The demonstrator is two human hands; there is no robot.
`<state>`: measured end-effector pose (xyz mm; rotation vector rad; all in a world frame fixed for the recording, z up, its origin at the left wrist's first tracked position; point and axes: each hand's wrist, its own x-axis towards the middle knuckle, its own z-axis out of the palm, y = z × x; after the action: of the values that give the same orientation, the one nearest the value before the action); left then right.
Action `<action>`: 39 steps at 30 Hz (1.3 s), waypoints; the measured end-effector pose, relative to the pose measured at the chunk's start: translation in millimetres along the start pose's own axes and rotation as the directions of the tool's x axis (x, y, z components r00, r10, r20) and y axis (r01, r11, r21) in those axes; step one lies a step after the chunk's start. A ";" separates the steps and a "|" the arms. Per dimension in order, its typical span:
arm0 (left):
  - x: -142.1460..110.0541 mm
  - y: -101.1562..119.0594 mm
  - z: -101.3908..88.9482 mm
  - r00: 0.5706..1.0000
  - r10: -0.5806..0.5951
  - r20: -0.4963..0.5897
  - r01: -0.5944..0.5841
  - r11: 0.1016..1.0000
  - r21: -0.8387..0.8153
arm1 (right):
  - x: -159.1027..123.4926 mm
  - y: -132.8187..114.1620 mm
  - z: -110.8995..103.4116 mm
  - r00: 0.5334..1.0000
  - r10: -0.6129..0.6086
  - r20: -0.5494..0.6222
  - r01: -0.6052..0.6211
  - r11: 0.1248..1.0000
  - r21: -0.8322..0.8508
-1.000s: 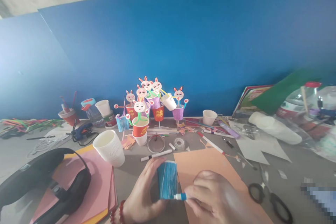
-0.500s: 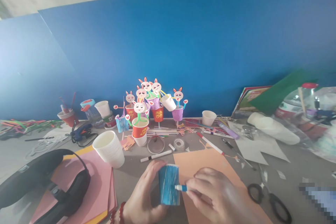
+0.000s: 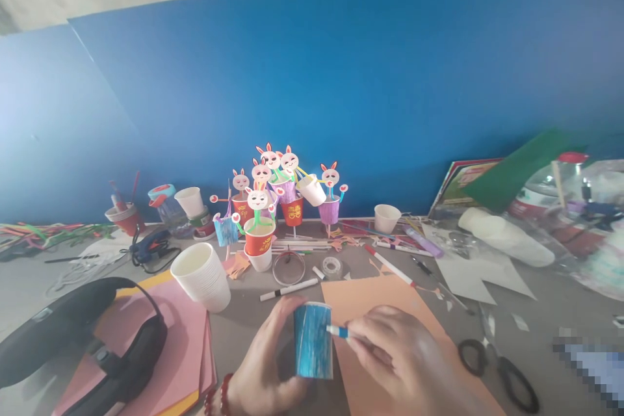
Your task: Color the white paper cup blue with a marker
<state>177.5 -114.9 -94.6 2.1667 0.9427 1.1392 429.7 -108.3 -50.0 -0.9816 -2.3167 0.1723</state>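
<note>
The blue-streaked cup (image 3: 312, 343), my landmark for all places, is held at its left side by my left hand (image 3: 273, 361), with the marker (image 3: 340, 332) presented at its right side by my right hand (image 3: 390, 351). Chief hazard, as I judge it from my remote seat: the cup's wall, probably thin paper, could dent if my left grip tightened or the pen bore down too hard. A second is smearing, should ink be wet where my skin rests; a third, a stray mark on the orange sheet (image 3: 365, 296), which spreads to the right of the cup, if the nib slid past the cup's pale right edge. As to position, the cup lies between the left fingers, curved about its upper left, and the left thumb, near its lower end; together they are clamped on it. The right fingers are pinched on the marker's barrel, just right of the cup and apart from it. Whether the nib touches the wall, I cannot tell.
</note>
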 end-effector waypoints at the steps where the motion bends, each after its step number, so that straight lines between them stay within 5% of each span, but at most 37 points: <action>1: -0.5 -0.4 0.2 1.000 -0.001 0.001 0.001 1.000 -0.011 | -0.5 1.6 1.1 1.000 0.019 -0.020 -0.019 1.000 0.001; 19: -8.9 -7.6 2.9 0.999 -0.039 -0.020 0.038 0.998 -0.059 | -0.9 3.3 -3.0 0.998 -0.005 0.055 0.003 0.999 0.042; 25: -9.2 -8.5 3.3 1.000 -0.011 -0.024 0.009 0.997 -0.083 | -2.8 8.1 1.3 0.991 0.131 0.020 -0.131 0.991 0.022; 31: -9.8 -8.3 3.2 0.999 -0.035 -0.013 0.034 0.994 -0.105 | -2.2 8.0 1.9 0.998 0.064 0.013 -0.064 0.998 -0.004; 39: -10.6 -9.5 6.1 0.999 -0.045 -0.018 0.040 0.973 -0.227 | -1.6 7.5 -0.1 0.992 0.119 0.047 -0.119 0.993 0.012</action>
<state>175.1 -117.8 -109.6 1.9461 0.8211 1.1912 435.1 -104.0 -53.2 -1.1204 -2.2962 0.2623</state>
